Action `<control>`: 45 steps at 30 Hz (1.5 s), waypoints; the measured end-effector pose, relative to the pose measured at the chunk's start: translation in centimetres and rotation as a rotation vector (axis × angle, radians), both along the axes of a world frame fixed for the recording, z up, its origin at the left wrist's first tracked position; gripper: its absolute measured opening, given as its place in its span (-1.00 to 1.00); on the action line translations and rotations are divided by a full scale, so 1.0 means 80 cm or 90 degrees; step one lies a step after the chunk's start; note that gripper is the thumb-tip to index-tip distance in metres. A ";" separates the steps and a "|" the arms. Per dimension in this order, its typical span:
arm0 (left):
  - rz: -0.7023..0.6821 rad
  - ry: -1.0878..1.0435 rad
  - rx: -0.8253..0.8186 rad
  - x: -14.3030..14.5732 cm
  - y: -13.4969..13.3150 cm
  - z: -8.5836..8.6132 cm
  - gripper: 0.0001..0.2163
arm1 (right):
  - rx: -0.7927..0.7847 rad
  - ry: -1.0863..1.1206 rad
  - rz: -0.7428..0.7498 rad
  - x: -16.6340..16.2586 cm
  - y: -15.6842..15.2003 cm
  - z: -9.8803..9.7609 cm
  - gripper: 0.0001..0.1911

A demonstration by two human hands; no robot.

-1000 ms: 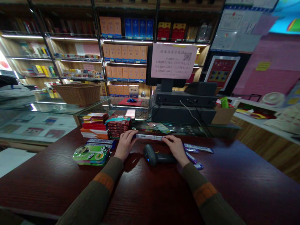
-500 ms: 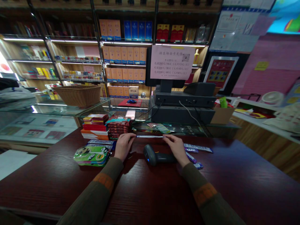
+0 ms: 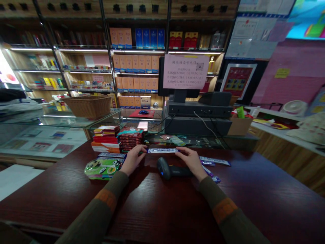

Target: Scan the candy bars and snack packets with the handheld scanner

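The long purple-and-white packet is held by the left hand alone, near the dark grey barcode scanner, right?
No. In the head view the left hand and the right hand each grip one end of the long purple-and-white packet, near the dark grey barcode scanner.

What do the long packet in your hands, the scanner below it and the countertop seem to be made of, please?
The long packet looks like glossy printed plastic film or foil: thin, with sheen. The scanner seems dark moulded plastic. The countertop appears reddish wood or wood-look laminate, showing grain.
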State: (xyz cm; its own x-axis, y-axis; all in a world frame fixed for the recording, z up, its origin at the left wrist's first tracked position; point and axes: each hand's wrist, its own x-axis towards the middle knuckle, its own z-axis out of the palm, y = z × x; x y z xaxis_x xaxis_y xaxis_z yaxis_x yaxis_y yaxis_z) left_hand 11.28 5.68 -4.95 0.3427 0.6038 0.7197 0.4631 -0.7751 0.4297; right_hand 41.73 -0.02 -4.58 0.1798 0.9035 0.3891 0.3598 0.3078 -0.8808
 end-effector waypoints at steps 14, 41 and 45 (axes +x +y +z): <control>0.036 0.073 -0.017 -0.053 -0.007 0.018 -0.74 | 0.057 -0.116 0.012 -0.055 -0.005 0.015 -0.59; 0.213 0.199 -0.002 -0.201 -0.025 0.051 -0.71 | 0.106 -0.580 -0.011 -0.208 0.001 0.067 -0.76; 0.229 0.197 -0.044 -0.224 -0.020 0.048 -0.71 | 0.090 -0.588 0.009 -0.233 0.011 0.055 -0.74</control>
State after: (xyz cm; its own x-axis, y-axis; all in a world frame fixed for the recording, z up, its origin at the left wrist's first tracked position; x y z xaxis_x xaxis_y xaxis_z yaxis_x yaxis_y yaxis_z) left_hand -6.66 4.05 -1.14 0.2953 0.7662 0.5707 0.8112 -0.5167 0.2739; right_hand 23.10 0.84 -0.22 -0.2660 0.8365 0.4790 0.8940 0.4000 -0.2020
